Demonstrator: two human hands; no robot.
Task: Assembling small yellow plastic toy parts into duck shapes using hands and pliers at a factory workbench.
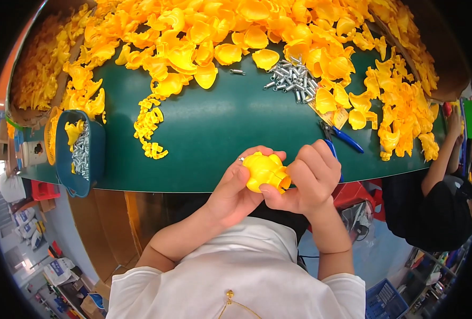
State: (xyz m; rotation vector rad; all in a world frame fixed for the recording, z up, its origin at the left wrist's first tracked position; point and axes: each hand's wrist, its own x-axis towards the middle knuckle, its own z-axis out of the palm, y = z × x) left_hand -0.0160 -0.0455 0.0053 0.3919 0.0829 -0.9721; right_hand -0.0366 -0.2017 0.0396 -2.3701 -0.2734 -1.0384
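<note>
A yellow plastic toy shell [265, 171] is pinched between the left hand [236, 191] and right hand [310, 178], pressed together at the green table [220, 133] edge, steadying its halves.

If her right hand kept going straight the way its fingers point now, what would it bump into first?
The right hand curls leftward around the yellow plastic piece it already grips, so it meets that piece at once. Just beyond is the left hand, holding the same piece from the other side. Depth is hard to judge here.
</note>
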